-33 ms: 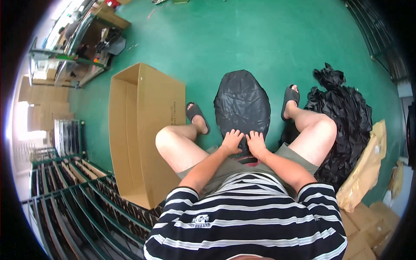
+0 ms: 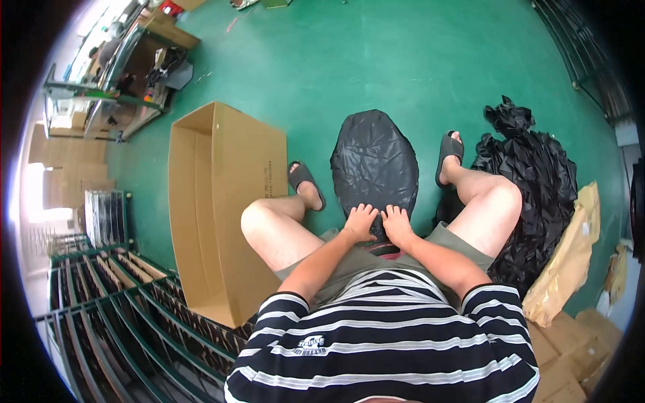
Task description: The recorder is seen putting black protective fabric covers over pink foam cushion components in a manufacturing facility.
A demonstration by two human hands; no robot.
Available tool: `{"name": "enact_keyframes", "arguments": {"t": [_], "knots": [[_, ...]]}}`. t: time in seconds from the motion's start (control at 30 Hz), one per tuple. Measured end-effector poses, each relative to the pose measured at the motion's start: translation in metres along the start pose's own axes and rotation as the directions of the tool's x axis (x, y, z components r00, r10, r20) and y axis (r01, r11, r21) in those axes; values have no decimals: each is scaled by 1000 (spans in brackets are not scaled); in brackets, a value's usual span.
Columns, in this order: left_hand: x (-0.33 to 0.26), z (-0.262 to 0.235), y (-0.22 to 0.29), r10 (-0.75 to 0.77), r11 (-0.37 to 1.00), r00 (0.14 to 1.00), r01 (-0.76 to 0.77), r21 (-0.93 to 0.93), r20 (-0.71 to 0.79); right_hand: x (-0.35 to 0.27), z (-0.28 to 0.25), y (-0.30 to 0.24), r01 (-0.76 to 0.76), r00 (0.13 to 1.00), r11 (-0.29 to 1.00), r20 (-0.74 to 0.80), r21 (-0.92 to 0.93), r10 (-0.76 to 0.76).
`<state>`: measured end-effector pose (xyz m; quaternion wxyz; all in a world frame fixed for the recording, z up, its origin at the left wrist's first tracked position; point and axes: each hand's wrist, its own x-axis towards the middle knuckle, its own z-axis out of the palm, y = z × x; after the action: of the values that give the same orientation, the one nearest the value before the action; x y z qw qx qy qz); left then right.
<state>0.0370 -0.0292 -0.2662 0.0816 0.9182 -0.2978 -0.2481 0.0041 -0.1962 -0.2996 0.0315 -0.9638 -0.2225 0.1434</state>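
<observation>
Between my feet is a rounded, oval bundle (image 2: 375,151) in black plastic, its surface stretched fairly smooth. At its near end, both hands lie on the plastic side by side with a small gap between them. My left hand (image 2: 361,222) points its fingers forward, slightly spread, with the thumb toward the middle. The fingers of my right hand (image 2: 397,223) are likewise apart, tips on the black plastic. A small reddish patch (image 2: 386,250) shows beneath the wrists; what it belongs to is hidden. The bundle's underside cannot be seen.
A tall open cardboard box (image 2: 248,154) stands by my left leg. To the right lie crumpled black plastic (image 2: 527,181), a tan wrapped package (image 2: 564,255) and cardboard boxes (image 2: 571,349). Dark green racks (image 2: 127,316) fill the lower left; a workbench (image 2: 127,74) stands at far left.
</observation>
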Motion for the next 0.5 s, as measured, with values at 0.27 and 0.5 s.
{"name": "enact_keyframes", "arguments": {"t": [0.27,0.5], "knots": [[5,33,3,30,991,999,-33,132,23,-10,3,2,48,997,995,-67,82,-43],[0,38,9,10,990,1000,-8,139,-10,-12,-22,6,-35,999,971,6,238,34]]}}
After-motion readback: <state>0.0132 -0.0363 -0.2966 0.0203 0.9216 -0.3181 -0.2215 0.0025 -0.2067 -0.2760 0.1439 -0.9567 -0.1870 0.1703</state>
